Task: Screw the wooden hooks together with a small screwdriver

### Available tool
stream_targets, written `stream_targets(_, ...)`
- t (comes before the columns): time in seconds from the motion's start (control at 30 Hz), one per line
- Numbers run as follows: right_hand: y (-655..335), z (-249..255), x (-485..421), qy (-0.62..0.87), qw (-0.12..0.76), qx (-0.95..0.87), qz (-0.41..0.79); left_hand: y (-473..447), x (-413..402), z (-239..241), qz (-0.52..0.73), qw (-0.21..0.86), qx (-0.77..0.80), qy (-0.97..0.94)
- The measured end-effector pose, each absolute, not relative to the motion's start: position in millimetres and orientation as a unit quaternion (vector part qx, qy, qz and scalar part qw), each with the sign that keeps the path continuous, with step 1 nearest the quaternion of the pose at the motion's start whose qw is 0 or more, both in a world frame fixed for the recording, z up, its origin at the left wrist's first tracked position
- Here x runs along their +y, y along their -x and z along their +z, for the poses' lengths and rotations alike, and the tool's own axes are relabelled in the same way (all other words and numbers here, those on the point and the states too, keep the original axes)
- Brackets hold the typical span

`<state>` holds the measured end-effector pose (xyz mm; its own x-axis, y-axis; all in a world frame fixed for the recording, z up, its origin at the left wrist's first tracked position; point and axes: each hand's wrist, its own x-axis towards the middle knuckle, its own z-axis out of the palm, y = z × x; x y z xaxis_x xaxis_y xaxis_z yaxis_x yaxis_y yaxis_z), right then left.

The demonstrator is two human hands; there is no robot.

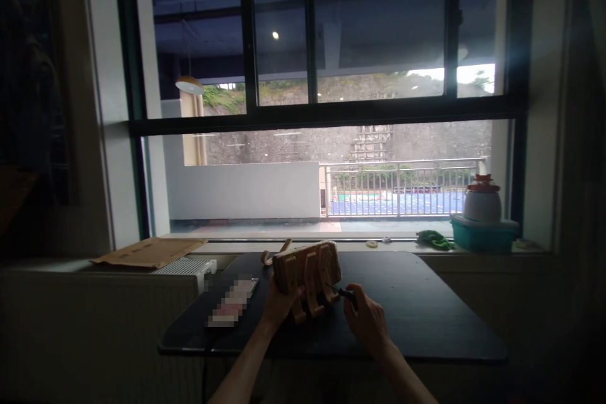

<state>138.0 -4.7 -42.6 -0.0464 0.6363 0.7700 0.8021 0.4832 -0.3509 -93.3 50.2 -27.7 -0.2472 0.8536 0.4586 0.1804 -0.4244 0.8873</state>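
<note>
A wooden rack (308, 260) with several curved hooks on its front is tilted up over the dark table (426, 322). My left hand (279, 303) is closed around the rack's left end and lower side. In my right hand (365, 317) is a slim tool with a dark handle, apparently a screwdriver (348, 293). Its thin tip points left and meets the right-hand hook (327, 278) near its lower part. Dim light hides the exact contact. Behind the rack's left end, another curved wooden piece (267, 258) shows.
A phone-like slab (233, 304), blurred out, lies left on the table. A brown envelope (149, 251) rests over the radiator (189, 266). On the sill at right are a green cloth-like bundle (434, 240), a teal box (483, 235) and a white jar (481, 205) atop it.
</note>
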Motion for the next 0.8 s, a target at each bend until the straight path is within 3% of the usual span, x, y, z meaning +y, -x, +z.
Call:
stream_targets(0.43, -141.0, -42.4, -0.9, 0.521, 0.473, -0.706, -0.083, 93.0, 49.7, -27.2, 0.649, 0.281, 0.476, -0.524)
stream_targets(0.8, -148.5, -6.3, -5.7, 0.486, 0.387, -0.780, -0.076, 92.8, 49.1, -26.9, 0.643, 0.295, 0.478, -0.520)
